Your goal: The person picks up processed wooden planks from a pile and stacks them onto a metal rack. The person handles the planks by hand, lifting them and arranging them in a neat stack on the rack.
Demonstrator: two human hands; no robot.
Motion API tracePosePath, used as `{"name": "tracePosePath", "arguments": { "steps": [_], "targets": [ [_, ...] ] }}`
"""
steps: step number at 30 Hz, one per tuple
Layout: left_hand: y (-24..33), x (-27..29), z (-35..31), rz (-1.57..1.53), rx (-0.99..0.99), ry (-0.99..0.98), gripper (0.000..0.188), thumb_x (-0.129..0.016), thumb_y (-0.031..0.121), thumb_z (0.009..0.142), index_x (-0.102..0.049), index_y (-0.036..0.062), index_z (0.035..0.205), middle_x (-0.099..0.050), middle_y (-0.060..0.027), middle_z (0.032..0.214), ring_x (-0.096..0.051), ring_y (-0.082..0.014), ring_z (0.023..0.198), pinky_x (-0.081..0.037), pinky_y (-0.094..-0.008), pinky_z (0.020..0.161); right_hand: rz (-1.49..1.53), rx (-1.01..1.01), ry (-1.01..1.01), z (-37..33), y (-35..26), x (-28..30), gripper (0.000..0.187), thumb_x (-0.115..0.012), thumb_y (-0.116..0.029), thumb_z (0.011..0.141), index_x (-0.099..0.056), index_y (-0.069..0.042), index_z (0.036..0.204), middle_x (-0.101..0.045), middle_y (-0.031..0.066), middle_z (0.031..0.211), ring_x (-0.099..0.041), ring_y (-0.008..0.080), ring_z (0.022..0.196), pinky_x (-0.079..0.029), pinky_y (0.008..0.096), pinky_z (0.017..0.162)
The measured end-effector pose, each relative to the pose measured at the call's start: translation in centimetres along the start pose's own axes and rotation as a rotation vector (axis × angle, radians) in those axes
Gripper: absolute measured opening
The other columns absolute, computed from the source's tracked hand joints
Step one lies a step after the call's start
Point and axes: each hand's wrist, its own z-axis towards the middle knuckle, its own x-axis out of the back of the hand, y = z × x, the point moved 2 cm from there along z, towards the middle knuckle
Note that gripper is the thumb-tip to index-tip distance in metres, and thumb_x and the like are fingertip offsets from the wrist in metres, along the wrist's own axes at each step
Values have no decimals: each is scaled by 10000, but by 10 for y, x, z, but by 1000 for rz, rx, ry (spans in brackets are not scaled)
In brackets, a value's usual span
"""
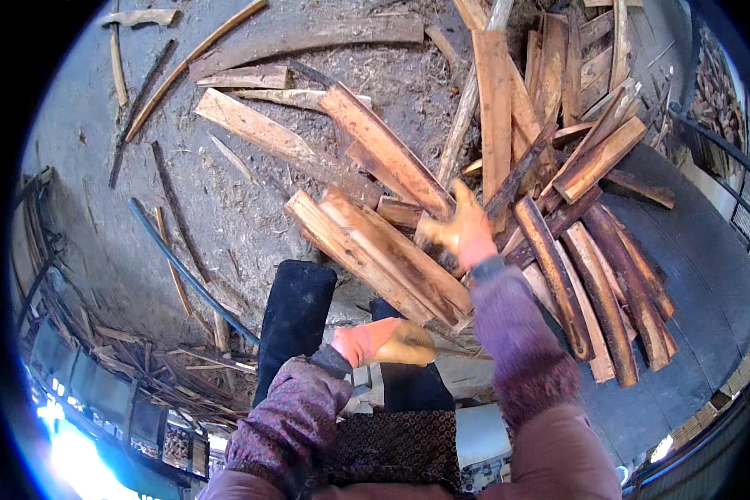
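My right hand (pixel 460 229), in an orange and yellow work glove, is at the near end of a long split wood plank (pixel 387 150). Its thumb and fingers lie on either side of that end. My left hand (pixel 385 342), gloved alike, is closed in front of my lap. A thin dark piece (pixel 465 354) sticks out to the right from its fist; its kind is not clear. Between the hands and a little ahead lie several thick split wood pieces (pixel 375 254), side by side and slanting.
Split firewood (pixel 596 283) is heaped on a dark sheet (pixel 692 275) at the right, with more planks (pixel 496 108) behind it. Long bark strips (pixel 308 42) and sticks lie on the dirty floor (pixel 83 167). A blue hose (pixel 193 275) curves at the left, near scrap wood (pixel 167 367).
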Motion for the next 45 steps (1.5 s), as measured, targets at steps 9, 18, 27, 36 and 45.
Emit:
{"name": "tracePosePath", "arguments": {
  "steps": [9,18,27,36,45],
  "targets": [
    [-13,-3,6,-47,-18,7,419,-709,313,961,-709,-1,1237,-728,-157,1215,-669,-243,1149,-497,-374,1021,-172,-228,-149,-22,55,-48,936,-818,-534,719,-477,-85,1466,-719,256,1133,-701,440,1035,-560,503,910],
    [-11,-18,34,-25,42,-29,426,-717,309,965,-708,-9,1248,-724,-163,1235,-650,-233,1190,-478,-360,1050,445,-385,270,-15,138,10,935,-858,-447,758,-489,8,1486,-619,255,1403,-607,332,1308,-477,398,1091],
    [0,-14,41,-24,46,2,423,-699,292,973,-696,-22,1257,-712,-175,1252,-643,-260,1204,-467,-373,1067,165,-67,426,69,68,78,549,-737,-373,814,-694,-42,1250,-706,252,1207,-669,372,1176,-527,432,1021],
    [10,-7,47,-36,-68,89,426,-685,259,976,-664,-25,1293,-687,-179,1295,-623,-270,1240,-453,-390,1088,383,11,504,137,62,104,1020,-880,-503,713,-479,12,1497,-554,271,1459,-519,385,1375,-376,426,1182],
    [-4,-9,47,-46,61,40,444,-702,269,955,-668,-22,1289,-699,-163,1263,-642,-244,1186,-477,-370,1048,754,14,266,128,64,12,838,-927,-197,640,-533,-11,1356,-713,183,1069,-708,272,845,-604,375,733]
  ]
}}
